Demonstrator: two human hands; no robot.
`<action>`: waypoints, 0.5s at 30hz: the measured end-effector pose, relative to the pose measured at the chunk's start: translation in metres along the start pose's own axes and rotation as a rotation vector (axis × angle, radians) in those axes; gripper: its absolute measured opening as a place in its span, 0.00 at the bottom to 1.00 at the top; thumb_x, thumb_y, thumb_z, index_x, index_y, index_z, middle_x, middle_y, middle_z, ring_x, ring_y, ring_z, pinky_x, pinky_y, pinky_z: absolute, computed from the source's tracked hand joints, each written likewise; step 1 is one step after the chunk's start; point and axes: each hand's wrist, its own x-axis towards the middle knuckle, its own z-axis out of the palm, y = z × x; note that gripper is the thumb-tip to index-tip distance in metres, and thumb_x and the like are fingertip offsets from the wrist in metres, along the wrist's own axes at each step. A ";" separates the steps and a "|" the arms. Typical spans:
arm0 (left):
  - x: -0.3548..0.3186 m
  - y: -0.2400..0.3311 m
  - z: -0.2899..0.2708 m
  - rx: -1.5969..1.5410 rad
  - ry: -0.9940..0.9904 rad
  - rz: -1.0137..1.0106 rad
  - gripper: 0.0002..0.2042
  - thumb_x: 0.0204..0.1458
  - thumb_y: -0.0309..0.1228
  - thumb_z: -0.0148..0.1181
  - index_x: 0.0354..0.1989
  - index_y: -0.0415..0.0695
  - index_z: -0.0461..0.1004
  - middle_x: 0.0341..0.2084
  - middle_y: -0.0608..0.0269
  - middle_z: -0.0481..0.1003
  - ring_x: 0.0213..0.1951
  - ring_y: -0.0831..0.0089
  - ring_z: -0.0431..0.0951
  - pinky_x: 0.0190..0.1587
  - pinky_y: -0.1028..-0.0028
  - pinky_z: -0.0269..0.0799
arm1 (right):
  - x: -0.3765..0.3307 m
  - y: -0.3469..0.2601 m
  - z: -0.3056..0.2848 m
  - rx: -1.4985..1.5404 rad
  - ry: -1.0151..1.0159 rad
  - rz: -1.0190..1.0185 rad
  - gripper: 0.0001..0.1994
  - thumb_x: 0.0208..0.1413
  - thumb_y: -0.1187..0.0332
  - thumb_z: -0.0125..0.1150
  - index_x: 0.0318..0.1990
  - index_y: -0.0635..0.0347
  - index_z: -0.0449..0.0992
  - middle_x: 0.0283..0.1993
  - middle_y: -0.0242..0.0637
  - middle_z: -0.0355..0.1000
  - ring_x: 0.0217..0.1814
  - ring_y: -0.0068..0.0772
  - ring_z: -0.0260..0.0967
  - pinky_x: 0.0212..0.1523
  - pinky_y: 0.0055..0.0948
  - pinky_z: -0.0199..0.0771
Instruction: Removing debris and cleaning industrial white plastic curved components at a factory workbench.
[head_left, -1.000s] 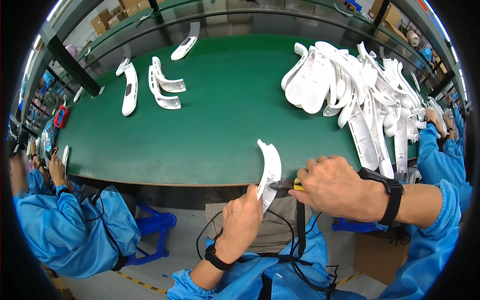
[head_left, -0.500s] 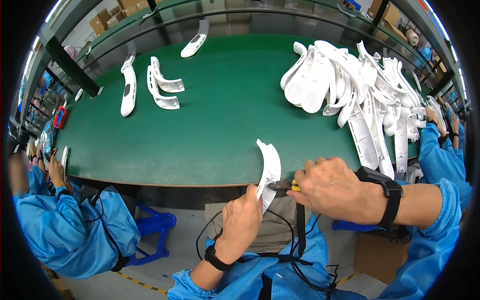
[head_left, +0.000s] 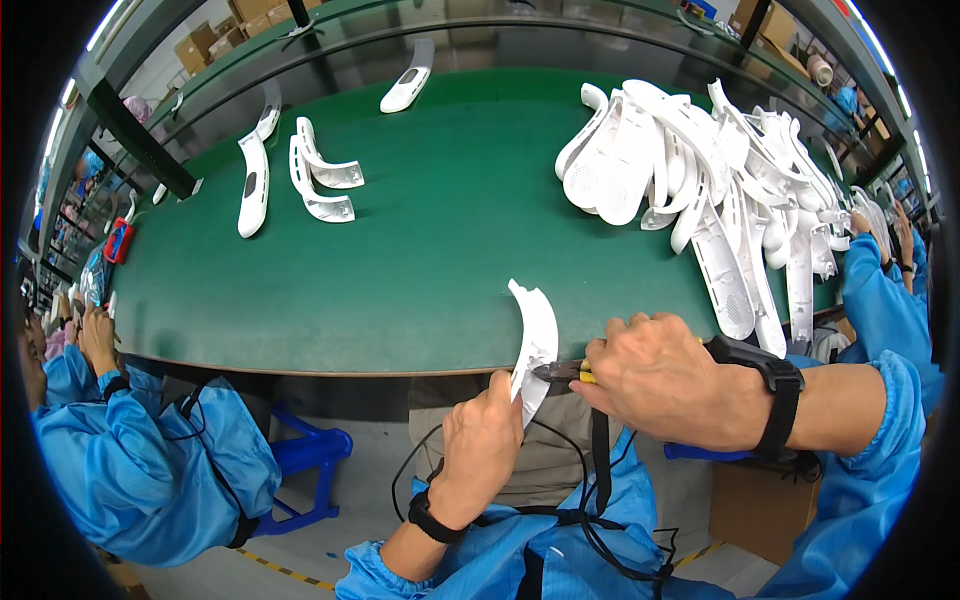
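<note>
My left hand [head_left: 482,440] is closed round the lower part of a curved white plastic shell [head_left: 538,325], tilted upright at the table's front edge. In my closed right hand [head_left: 655,375] is a pair of pliers with yellow handles [head_left: 587,376]. Their dark jaws [head_left: 552,371] touch the inner side of the shell near its lower end. Whether the jaws grip anything is too small to tell. My right fingers hide most of the handles.
A heap of similar white shells [head_left: 720,170] lies at the right of the green table [head_left: 430,260]. Several more lie at the far left, including a paired piece [head_left: 325,178]. Co-workers in blue sit at left [head_left: 180,450] and right [head_left: 880,290]. A blue stool [head_left: 310,460] stands left.
The shell, pliers and both my hands keep nearly the same pose. On the far conveyor strip, a white shell has shifted slightly right. The left co-worker's hands have moved a little.
</note>
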 end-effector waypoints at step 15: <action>0.000 0.002 0.000 -0.007 -0.001 -0.041 0.04 0.56 0.24 0.54 0.32 0.36 0.69 0.19 0.43 0.74 0.23 0.43 0.75 0.24 0.54 0.68 | -0.003 -0.005 0.001 -0.133 0.024 -0.069 0.04 0.43 0.72 0.61 0.22 0.61 0.75 0.21 0.40 0.69 0.24 0.32 0.72 0.21 0.29 0.69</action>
